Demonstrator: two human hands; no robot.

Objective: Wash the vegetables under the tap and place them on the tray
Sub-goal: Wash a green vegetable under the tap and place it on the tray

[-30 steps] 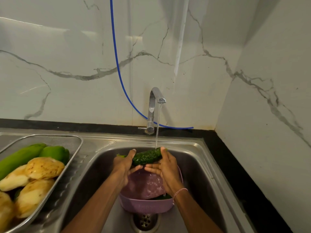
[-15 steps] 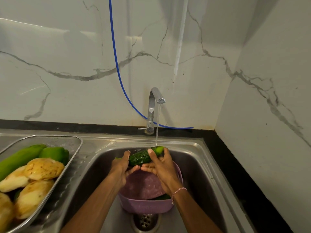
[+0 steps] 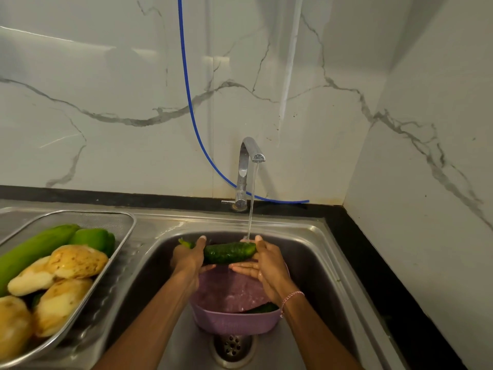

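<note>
A dark green cucumber [image 3: 226,252] lies level between both hands over the sink, under the stream from the chrome tap [image 3: 246,172]. My left hand [image 3: 188,259] grips its left end, with a bit of stem showing past the thumb. My right hand [image 3: 265,264] cups its right end, fingers spread beneath; the water lands there. Below them a purple plastic basket [image 3: 234,320] sits in the sink with another green vegetable [image 3: 262,308] partly hidden inside. On the left, a metal mesh tray [image 3: 117,222] holds several potatoes [image 3: 76,261] and green vegetables [image 3: 37,245].
The steel sink basin [image 3: 314,265] has a drain [image 3: 232,348] just in front of the basket. A blue hose [image 3: 190,108] hangs down the marble wall behind the tap. A black counter edge [image 3: 373,263] runs along the right, against a side wall.
The cucumber has been turned from tilted to level and slid left in the hands. My right hand has shifted to its right end, under the water stream.
</note>
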